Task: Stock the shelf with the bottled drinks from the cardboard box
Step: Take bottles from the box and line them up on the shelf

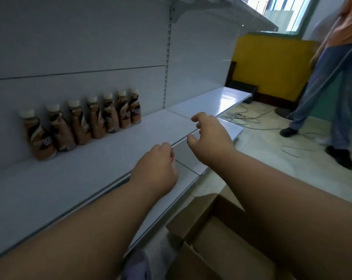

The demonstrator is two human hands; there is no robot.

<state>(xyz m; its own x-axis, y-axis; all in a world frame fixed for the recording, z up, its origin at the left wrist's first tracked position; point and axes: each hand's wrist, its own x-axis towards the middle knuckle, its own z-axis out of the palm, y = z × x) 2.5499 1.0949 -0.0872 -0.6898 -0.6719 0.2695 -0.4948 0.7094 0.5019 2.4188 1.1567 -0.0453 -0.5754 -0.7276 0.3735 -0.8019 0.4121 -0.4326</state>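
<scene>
Several brown bottled drinks (86,124) with cream caps stand in a row at the back of the white shelf (80,174), left of the upright. My left hand (157,170) hovers over the shelf's front edge with its fingers curled in; nothing shows in it. To its right and slightly farther out, my right hand (209,136) has its fingers spread and bent, and it is empty. Both hands are well to the right of the bottles. The open cardboard box (207,245) sits on the floor at the lower right, under my right forearm; its contents are hidden.
A lower white shelf (217,102) juts out below and runs to the right. An upper shelf (221,11) hangs overhead. A person in jeans (332,87) stands at the right on the tiled floor, near loose cables (249,120). A yellow wall (272,63) lies beyond.
</scene>
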